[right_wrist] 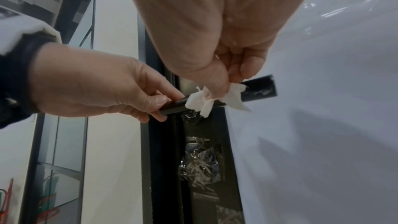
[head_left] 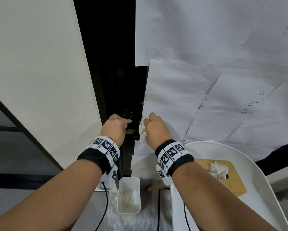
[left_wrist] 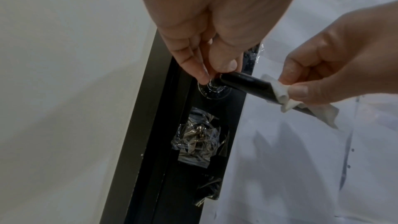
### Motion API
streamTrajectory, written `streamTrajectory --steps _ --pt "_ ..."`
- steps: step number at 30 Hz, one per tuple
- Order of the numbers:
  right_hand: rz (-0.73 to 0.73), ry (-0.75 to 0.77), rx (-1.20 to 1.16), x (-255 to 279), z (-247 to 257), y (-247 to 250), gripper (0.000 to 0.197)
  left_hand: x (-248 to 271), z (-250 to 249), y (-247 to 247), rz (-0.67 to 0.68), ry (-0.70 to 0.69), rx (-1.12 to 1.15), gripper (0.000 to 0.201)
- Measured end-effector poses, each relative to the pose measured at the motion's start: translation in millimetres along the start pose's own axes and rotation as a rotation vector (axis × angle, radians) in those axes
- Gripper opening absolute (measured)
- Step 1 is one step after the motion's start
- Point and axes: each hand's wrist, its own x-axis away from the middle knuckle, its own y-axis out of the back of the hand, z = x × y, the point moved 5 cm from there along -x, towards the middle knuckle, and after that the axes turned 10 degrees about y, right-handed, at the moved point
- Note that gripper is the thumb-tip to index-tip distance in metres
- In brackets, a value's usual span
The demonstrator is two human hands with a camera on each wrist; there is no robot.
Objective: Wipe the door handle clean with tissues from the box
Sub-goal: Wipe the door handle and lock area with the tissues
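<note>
- Two bare hands work at the black lever door handle [left_wrist: 243, 83], which projects from a black door frame [left_wrist: 150, 125] between a pale wall [head_left: 40, 64] and a door face covered in white paper sheets [head_left: 206, 80].
- The left hand [head_left: 115, 127] grips the handle at its pivot end: the thumb and the curled fingers [left_wrist: 189, 60] close on the bar next to the round rose.
- The right hand [head_left: 156, 129] pinches a crumpled white tissue [right_wrist: 206, 100] between the thumb and the curled fingers, and the tissue is wrapped over the bar.
- The tissue touches the handle partway along the lever, between the left hand's grip and the free end of the lever. The free end is visible beyond the tissue in the right wrist view.
- Both wrists carry black bands with white marker blocks [head_left: 106, 147].
- Below the handle, crinkled clear plastic film [left_wrist: 198, 137] is taped over part of the frame.
- A tan wooden tissue box [head_left: 229, 177], with white tissue standing out of its slot, lies on a white round-edged seat or tray [head_left: 249, 164] at the lower right, well apart from the handle.
- A white rectangular plastic container [head_left: 129, 195] holding pale crumpled material stands below the hands.
</note>
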Motion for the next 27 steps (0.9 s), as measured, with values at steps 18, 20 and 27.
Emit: streamTrajectory --steps 18,20,27 --pt "-0.015 0.009 -0.001 -3 9 1 0.023 0 -1 1 0.038 0.018 0.108 0.032" --pt "-0.020 -0.003 0.011 -1 4 3 0.023 1 0 2 0.034 0.026 0.132 0.033" --pt "-0.036 -0.103 0.048 11 -16 10 0.027 -11 5 -9 0.108 0.204 0.269 0.011"
